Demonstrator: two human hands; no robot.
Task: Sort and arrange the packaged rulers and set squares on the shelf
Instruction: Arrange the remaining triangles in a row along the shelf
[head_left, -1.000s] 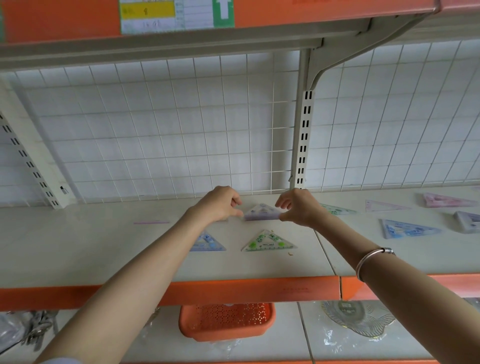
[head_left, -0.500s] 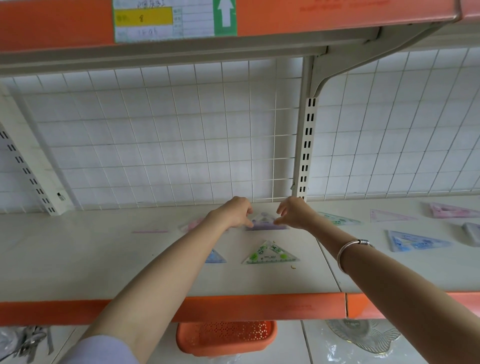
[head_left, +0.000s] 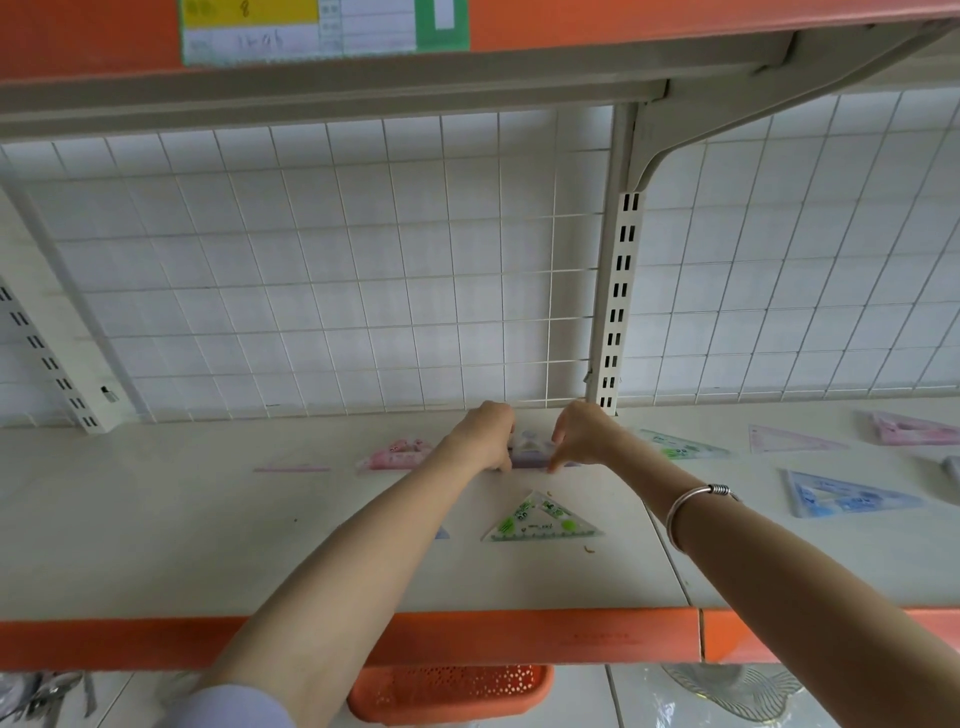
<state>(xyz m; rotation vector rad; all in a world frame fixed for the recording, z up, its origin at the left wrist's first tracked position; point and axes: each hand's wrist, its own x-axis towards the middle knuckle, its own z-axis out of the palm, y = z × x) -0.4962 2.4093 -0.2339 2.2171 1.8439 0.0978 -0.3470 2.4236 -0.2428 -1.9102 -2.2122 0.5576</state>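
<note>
Reaching deep over the shelf, both hands met at a purple set square that lay near the back grid, just left of the slotted upright. The left hand pinched its left end and the right hand its right end. Each grip was clamped on the packet, fingers curled down toward the shelf. Its print was too blurred to read.

A pink set square lay just left of the left hand, with a thin pink ruler further left. Nearer the front edge sat a green set square with green dots and a printed scale, its lettering illegible. On the right section lay a green-printed clear square, a pale pink triangle, a pink packet and a blue set square, all apart from one another.

A label on the orange rail above showed an "8" on a yellow field, handwritten figures below it that I could not read for certain, and a green patch. A silver bangle circled the right wrist. An orange basket sat on the level below.
</note>
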